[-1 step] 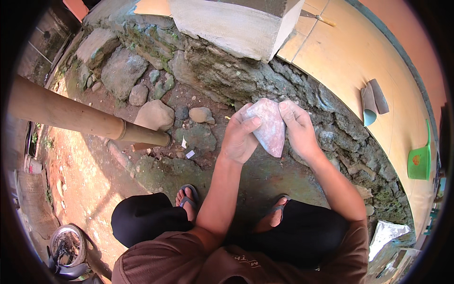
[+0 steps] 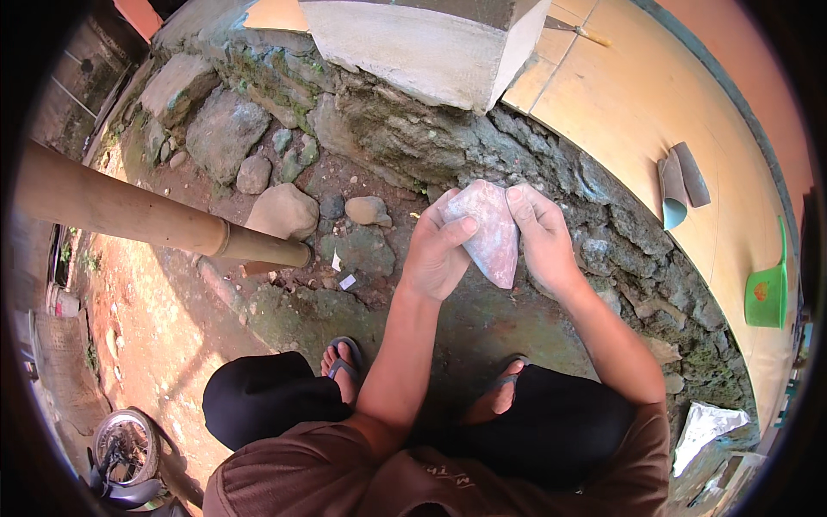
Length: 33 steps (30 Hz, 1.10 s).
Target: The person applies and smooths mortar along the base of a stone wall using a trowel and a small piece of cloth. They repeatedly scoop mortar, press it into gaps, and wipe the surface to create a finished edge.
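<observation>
Both my hands hold up a dusty pinkish-white piece of sandpaper (image 2: 488, 226) in front of the stone footing, its lower end coming to a point. My left hand (image 2: 439, 247) is closed on its left edge, thumb lying across the face and fingers behind. At the upper right edge, my right hand (image 2: 542, 231) pinches it between thumb and fingers. Pale dust coats the fingers of both hands. The far side of the sheet is hidden.
A bamboo pole (image 2: 164, 211) slants in from the left. Beyond my hands runs a rough stone footing (image 2: 413, 121) under a white pillar base (image 2: 405, 52). On the tiled ledge (image 2: 620, 95) lie rolled sheets (image 2: 685, 177), a scraper (image 2: 586, 33) and a green dipper (image 2: 765, 295).
</observation>
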Tool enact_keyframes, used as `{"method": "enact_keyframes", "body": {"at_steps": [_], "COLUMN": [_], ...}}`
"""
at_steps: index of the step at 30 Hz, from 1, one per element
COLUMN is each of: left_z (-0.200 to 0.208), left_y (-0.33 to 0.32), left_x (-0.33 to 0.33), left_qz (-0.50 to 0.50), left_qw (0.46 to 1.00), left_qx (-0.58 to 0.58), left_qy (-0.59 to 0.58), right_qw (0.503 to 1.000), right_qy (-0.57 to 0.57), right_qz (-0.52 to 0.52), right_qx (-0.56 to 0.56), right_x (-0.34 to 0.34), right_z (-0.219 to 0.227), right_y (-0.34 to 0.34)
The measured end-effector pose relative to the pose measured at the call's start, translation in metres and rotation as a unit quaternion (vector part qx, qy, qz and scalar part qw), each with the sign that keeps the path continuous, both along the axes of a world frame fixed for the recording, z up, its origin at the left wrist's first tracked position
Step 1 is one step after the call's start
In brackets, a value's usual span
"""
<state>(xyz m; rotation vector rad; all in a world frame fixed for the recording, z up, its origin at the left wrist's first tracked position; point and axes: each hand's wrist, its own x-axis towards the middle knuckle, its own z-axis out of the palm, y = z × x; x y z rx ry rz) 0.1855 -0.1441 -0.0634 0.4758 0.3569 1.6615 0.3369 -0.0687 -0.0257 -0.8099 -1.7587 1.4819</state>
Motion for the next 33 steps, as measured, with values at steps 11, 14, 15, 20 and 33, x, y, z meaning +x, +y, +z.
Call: {"method": "enact_keyframes", "body": {"at_steps": [11,14,15,20,33], "left_z": [0.006,0.011,0.014,0.033,0.076], "left_y": [0.008,0.018,0.019,0.055,0.16], "left_x": [0.022,0.001,-0.007,-0.028,-0.069], "left_qz": [0.249,0.363,0.391,0.478,0.671], "left_qw": [0.96,0.911,0.892,0.837,0.532], "left_qx": [-0.089,-0.09,-0.093,-0.061,0.002], "left_qy": [0.088,0.177,0.204,0.26,0.516], "right_qw": [0.98,0.976,0.975,0.962,0.938], "right_qy": [0.011,-0.029,-0.042,-0.136,-0.28], "right_qz": [-0.192,-0.205,-0.211,-0.233,-0.199], "right_qx": [-0.043,-0.061,-0.051,0.036,0.041], "right_x": [0.039,0.058,0.063,0.094,0.153], "right_z": [-0.083,-0.14,-0.165,-0.242,-0.288], "right_y": [-0.035,-0.059,-0.074,-0.141,-0.193]}}
